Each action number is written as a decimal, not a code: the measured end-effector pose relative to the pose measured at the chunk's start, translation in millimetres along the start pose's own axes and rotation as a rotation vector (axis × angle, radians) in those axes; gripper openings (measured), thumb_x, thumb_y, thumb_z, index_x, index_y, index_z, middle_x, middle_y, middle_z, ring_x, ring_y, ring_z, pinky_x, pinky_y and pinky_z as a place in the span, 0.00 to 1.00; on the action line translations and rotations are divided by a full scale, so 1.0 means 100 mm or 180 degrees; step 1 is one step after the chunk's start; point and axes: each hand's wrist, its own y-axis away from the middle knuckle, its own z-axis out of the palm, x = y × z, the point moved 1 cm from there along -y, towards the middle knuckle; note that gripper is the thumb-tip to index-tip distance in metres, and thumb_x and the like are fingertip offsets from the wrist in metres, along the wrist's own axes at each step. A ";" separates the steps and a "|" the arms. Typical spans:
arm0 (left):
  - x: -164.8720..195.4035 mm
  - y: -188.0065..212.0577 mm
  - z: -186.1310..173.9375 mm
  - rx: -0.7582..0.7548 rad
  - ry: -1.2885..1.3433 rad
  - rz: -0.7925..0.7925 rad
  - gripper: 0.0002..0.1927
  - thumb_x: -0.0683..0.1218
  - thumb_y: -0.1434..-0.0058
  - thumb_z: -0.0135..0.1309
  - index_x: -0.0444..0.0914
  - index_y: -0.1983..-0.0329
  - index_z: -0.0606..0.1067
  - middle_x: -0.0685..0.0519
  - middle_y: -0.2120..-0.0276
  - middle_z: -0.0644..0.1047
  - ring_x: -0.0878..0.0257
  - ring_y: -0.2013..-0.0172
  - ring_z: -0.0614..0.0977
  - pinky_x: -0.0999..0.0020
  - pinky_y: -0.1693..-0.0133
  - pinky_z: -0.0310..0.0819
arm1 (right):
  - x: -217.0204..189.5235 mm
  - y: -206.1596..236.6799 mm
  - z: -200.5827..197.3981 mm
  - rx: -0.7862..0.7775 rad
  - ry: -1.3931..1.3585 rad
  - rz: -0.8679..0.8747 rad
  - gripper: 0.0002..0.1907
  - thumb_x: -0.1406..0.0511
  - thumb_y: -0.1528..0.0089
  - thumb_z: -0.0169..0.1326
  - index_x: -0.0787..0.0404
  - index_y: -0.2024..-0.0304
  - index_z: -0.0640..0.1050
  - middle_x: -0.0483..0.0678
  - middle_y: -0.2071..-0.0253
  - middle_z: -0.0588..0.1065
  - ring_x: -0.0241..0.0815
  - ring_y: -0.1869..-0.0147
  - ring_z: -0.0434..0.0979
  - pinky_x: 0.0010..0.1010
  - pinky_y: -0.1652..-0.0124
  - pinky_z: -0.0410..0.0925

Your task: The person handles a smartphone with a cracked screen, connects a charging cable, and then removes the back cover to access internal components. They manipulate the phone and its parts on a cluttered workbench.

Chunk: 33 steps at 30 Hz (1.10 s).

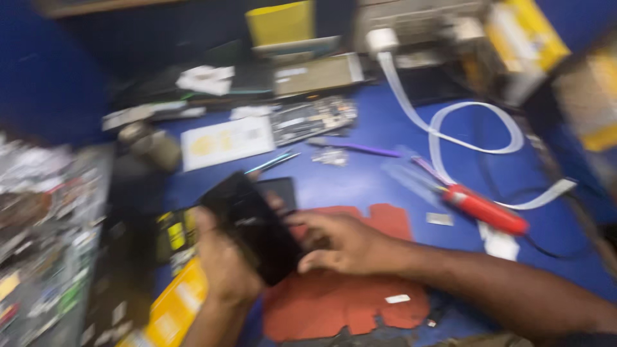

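Both hands are gripping a black phone (254, 225) over the blue table (379, 180), left hand (222, 263) cupping its underside, right hand (337, 244) pinching its edge above a red mat (340, 302).

A cluttered blue bench (373, 180) carries a red-handled tool (485, 209) beside a looping flat white cable (472, 128), a torn red mat (334, 305) and a bare circuit board (313, 119). A purple-handled pick (363, 148), white paper card (226, 141) and yellow box (281, 22) lie farther back.
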 end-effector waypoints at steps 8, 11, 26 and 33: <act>0.15 0.03 -0.02 -0.0079 -0.0456 0.0181 0.47 0.73 0.27 0.34 0.29 0.27 0.65 0.39 0.52 0.75 0.51 0.52 0.76 0.60 0.48 0.72 | -0.79 0.39 -1.09 0.1524 0.1630 -0.0717 0.22 0.76 0.38 0.59 0.62 0.41 0.76 0.48 0.59 0.82 0.39 0.56 0.86 0.29 0.54 0.78; 0.11 0.03 -0.03 0.0378 -0.0503 0.0319 0.46 0.73 0.33 0.35 0.30 0.31 0.63 0.47 0.45 0.75 0.51 0.53 0.76 0.55 0.50 0.73 | -0.96 1.01 -1.46 0.2981 0.0902 -0.0975 0.07 0.73 0.27 0.58 0.66 0.47 0.76 0.49 0.61 0.79 0.36 0.62 0.82 0.25 0.60 0.76; 0.13 0.02 -0.07 0.0085 -0.1214 0.0094 0.61 0.82 0.39 0.41 0.27 0.25 0.62 0.39 0.54 0.74 0.50 0.51 0.76 0.52 0.44 0.72 | -0.44 2.23 -0.98 0.1627 0.2457 0.1108 0.12 0.63 0.53 0.70 0.56 0.66 0.85 0.42 0.66 0.82 0.38 0.60 0.83 0.30 0.61 0.74; 0.02 0.10 0.04 -0.0040 -0.0551 0.0092 0.49 0.75 0.31 0.35 0.29 0.29 0.64 0.40 0.56 0.76 0.51 0.54 0.77 0.54 0.46 0.73 | -0.13 1.89 -0.25 0.0465 0.2731 0.0292 0.12 0.71 0.53 0.63 0.56 0.66 0.81 0.42 0.56 0.79 0.45 0.47 0.75 0.39 0.49 0.67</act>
